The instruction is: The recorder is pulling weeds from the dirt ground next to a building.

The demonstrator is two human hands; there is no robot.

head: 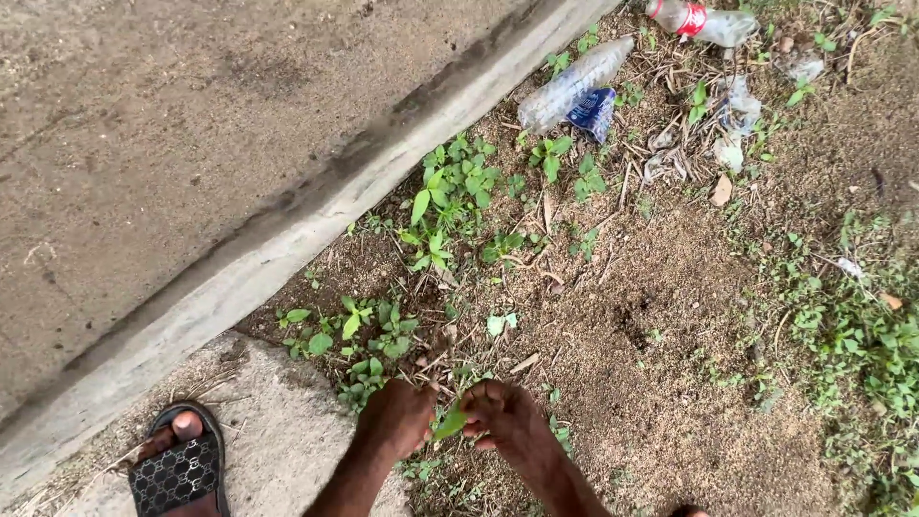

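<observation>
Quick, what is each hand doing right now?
Left hand: closed, gripping a small green weed near the ground.
Right hand: closed, pinching the same weed from the other side.

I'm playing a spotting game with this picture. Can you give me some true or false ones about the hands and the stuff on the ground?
1. Both hands, the left hand and the right hand, grip a small green weed. True.
2. The clear plastic bottle stands upright. False: it lies on its side near the concrete curb.
3. A black sandal sits on the concrete slab. True.
4. The soil is covered in snow. False: the soil is bare brown dirt with weeds and dry twigs.
</observation>
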